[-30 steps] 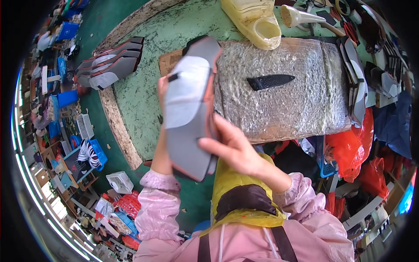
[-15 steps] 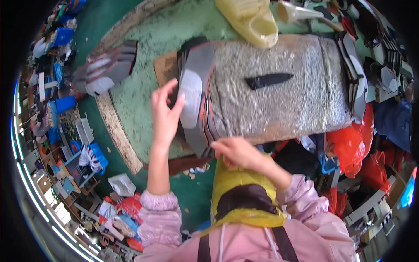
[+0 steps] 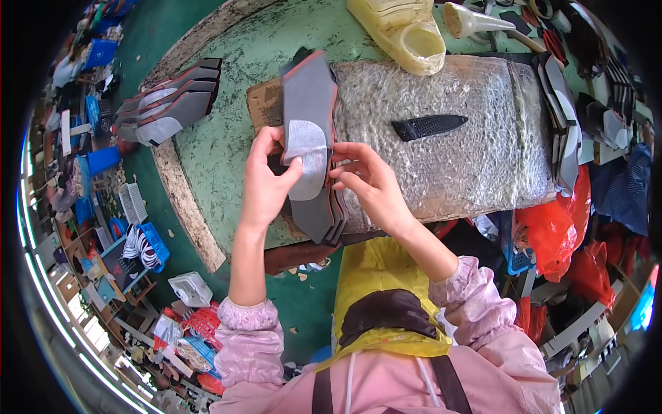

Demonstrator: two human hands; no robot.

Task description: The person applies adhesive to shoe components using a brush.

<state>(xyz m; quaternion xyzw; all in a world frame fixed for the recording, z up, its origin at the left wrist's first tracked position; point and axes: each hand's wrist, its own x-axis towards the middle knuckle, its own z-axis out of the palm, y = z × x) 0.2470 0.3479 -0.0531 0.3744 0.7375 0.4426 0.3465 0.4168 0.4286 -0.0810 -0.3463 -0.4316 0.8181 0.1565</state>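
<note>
A stack of grey shoe-upper pieces [image 3: 308, 96] with orange-red edging and a shiny silver-grey patch lies lengthwise at the left end of a plastic-wrapped board [image 3: 496, 159]. My left hand [image 3: 267, 176] closes on the left edge of the top piece, thumb over the patch, fingers partly hidden behind the edge. At its right edge, my right hand [image 3: 369, 181] has bent fingers and thumb on the piece's rim, opposite the left. Several dark layers show beneath along the lower right. A black perforated piece with a pointed end [image 3: 431, 127] rests on the wrapped board.
Another fanned stack of grey pieces [image 3: 169, 103] lies on the green tabletop at left. A yellowish shoe last [image 3: 407, 41] and a pale funnel-shaped tool [image 3: 476, 22] stand at the back. More stacked pieces [image 3: 562, 117] sit at the board's right end, above red plastic bags [image 3: 555, 234].
My right hand has moved up from the stack's lower end to the middle of its right edge. The top piece has straightened, and my left thumb now lies on its patch.
</note>
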